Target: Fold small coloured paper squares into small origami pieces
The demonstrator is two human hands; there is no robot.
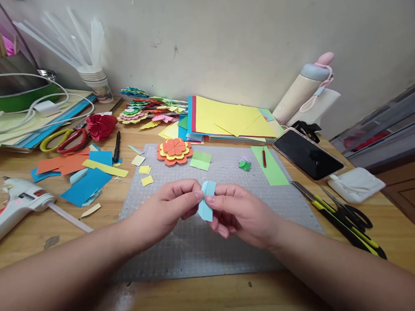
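Observation:
Between my two hands is a small folded piece of light blue paper (208, 209), held upright over the cutting mat (175, 259). My left hand (178, 198) pinches its left edge between thumb and fingers. From the other side, my right hand (241, 209) grips its right edge, thumb on the front. Beyond the hands, an orange and yellow layered paper flower (174, 151) lies on the mat. Beside it sits a creased light green paper piece (201, 160). A small dark green folded paper (244, 165) is farther right, and small yellow squares (147, 180) lie to the left.
A white glue gun (23, 198) and blue paper scraps (87, 186) are at left. On the right lie a yellow-black utility knife (342, 221), black scissors (351, 214) and a phone (308, 154). Stacked coloured paper (230, 115) and a leaning bottle (301, 91) stand near the wall.

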